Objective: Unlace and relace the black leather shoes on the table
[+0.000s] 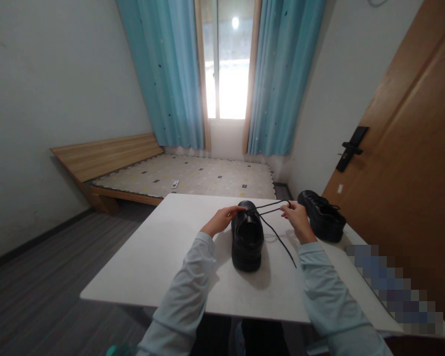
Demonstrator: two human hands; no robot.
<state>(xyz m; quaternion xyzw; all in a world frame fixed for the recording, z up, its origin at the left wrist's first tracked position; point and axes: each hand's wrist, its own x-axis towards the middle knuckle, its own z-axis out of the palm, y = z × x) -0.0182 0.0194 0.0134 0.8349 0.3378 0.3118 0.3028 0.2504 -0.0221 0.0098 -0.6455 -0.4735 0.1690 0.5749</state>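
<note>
**Lace held taut over shoe on tabletop**

Small room: pale walls, teal curtains (282, 74) either side of a bright window (224, 64), wooden door (411, 163) at right. Low bed (185, 175) with patterned mattress under the window. White tabletop (159, 257) in front. Black shoe (247, 237) stands at its centre. Second shoe (322, 215) near the right edge, apart from the first. Left hand (222, 218) touches the shoe's far end, fingers pinched on the lace (270, 206). Right hand (294, 215) pinches the lace too, just right of the shoe. Lace spans between both hands; one end trails down across the tabletop.
</note>
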